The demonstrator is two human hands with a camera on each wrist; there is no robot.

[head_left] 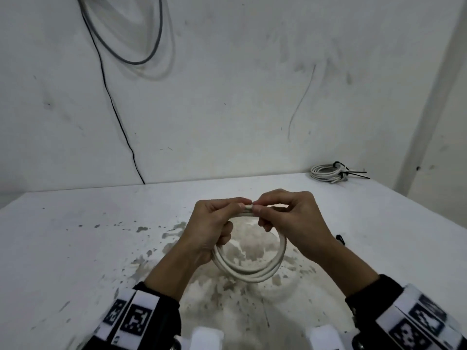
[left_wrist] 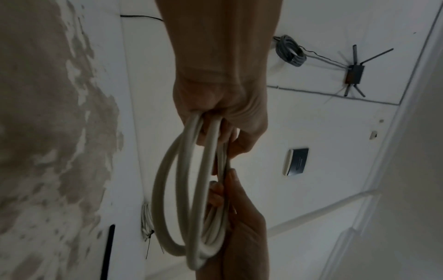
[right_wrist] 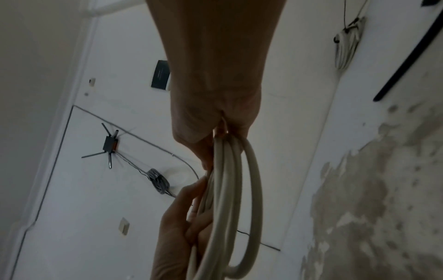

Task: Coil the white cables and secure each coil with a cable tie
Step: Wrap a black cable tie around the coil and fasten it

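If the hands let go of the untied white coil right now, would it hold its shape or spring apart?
Probably spring apart: the white coil shows no tie, and its loops already splay below the left hand and right hand. It looks fairly stiff, keeping round loops rather than drooping limp.

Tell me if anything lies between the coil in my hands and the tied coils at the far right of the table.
Nothing visible does. Both hands hold the coil above the table, and the surface toward the tied coils is bare.
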